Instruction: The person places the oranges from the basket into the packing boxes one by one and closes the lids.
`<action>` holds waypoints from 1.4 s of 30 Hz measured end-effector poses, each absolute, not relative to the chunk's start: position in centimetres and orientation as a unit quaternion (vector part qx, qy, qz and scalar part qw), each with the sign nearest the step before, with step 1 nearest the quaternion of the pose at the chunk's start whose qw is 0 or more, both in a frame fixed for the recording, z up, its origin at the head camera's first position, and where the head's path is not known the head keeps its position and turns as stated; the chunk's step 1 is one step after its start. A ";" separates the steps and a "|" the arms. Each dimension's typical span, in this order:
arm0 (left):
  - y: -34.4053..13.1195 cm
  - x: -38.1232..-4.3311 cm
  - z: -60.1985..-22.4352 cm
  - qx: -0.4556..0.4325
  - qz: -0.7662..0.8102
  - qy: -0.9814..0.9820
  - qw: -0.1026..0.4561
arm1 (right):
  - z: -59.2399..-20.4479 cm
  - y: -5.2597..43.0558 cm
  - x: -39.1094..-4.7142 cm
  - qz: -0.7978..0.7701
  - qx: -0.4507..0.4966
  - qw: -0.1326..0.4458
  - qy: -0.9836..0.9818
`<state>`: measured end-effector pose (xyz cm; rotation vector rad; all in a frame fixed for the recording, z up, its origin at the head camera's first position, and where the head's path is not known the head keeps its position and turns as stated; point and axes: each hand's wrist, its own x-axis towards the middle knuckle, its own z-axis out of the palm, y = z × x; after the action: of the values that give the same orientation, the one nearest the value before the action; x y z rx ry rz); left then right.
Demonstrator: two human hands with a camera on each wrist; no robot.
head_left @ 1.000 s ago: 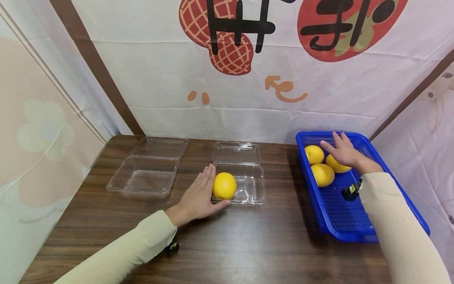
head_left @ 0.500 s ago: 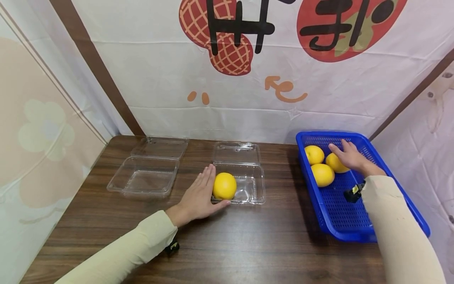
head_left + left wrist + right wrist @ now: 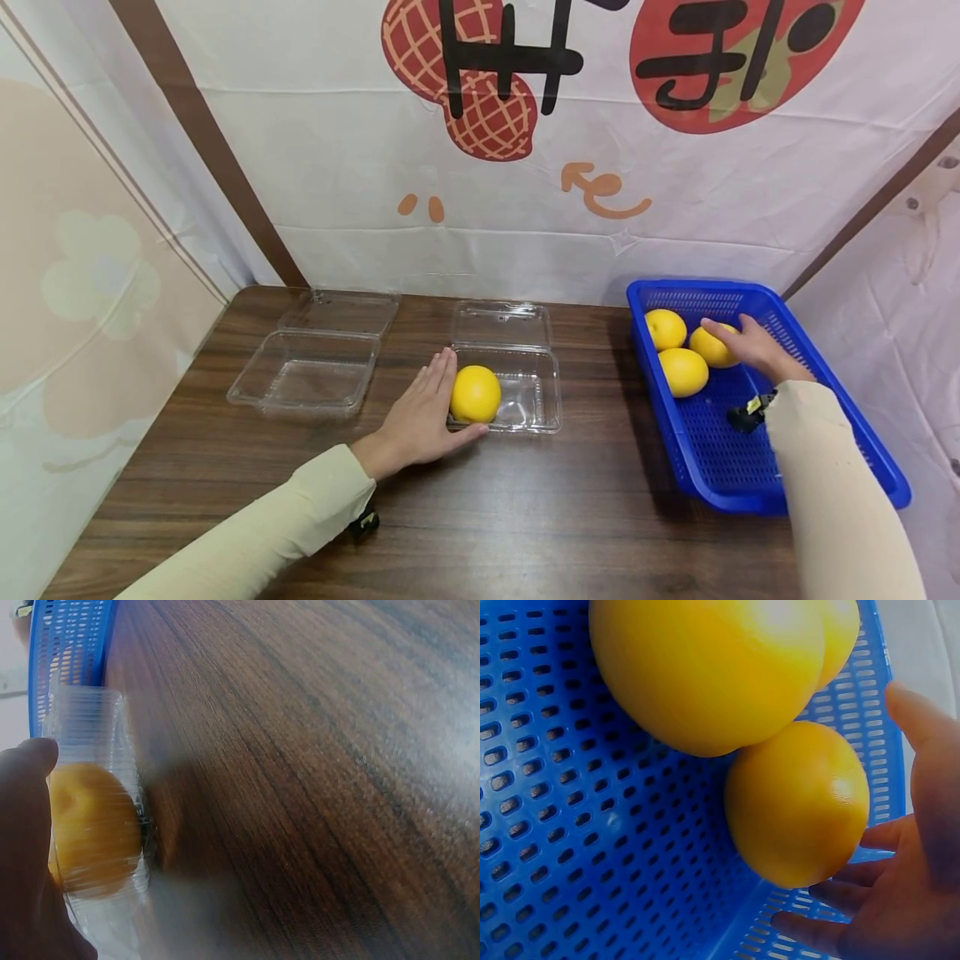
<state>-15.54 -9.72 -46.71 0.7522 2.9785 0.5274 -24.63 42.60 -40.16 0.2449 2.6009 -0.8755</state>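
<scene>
My left hand [image 3: 416,417] lies with straight fingers along the left side of a clear plastic clamshell box [image 3: 525,400], its thumb at the front rim. One yellow-skinned orange [image 3: 476,394] sits in the left part of that box; the left wrist view shows this orange [image 3: 94,829] through the ribbed wall. Inside the blue basket, my right hand [image 3: 761,346] reaches over the right-hand orange [image 3: 712,346]. In the right wrist view, the fingers reach the side of this orange [image 3: 799,806], while the thumb [image 3: 911,709] stands apart from it.
Two more oranges, a back one [image 3: 665,329] and a front one [image 3: 683,372], lie at the left side of the blue basket [image 3: 738,450]. Another lidded clear box [image 3: 318,375] stands open at the left of the wooden table [image 3: 517,517]. A printed curtain [image 3: 337,167] hangs behind.
My right hand has come down and turned in the basket, its thumb now over the right-hand orange. The left hand stays where it was.
</scene>
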 end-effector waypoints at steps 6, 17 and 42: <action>-9.7 -15.5 -46.8 0.242 0.172 0.955 0.011 | -41.1 42.7 -24.6 -0.302 0.100 0.181 0.931; -9.7 -15.5 -46.6 0.241 0.172 0.955 0.015 | -41.9 42.3 -24.3 -0.304 0.092 0.157 0.935; -9.7 -15.6 -46.7 0.240 0.178 0.954 0.015 | -42.6 42.5 -24.8 -0.327 0.040 0.138 0.934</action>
<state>-15.60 -9.72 -46.73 0.7477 2.9700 0.5542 -24.78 42.50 -42.56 0.1148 2.7011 -0.9459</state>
